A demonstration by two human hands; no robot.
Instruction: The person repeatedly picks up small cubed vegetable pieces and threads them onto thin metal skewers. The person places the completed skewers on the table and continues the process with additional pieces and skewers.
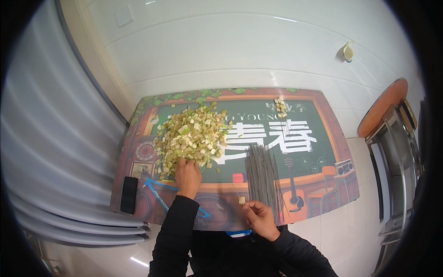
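A large heap of pale green and cream vegetable cubes [193,131] lies on the left half of the printed table [332,138]. My left hand [188,175] is at the heap's lower edge, its fingertips among the cubes; what they hold is hidden. Near the front edge, my right hand [258,216] pinches a thin skewer with one pale cube [242,200] on it. Just beyond and beside that hand lies a bundle of thin grey skewers [261,173]. A few skewers threaded with cubes [280,106] rest near the table's far edge.
A black phone [129,195] lies at the table's left edge. Grey curtain folds [62,121] hang to the left. A tiled wall [225,45] stands behind the table. On the right are a round orange board [384,105] and a metal rack [394,166].
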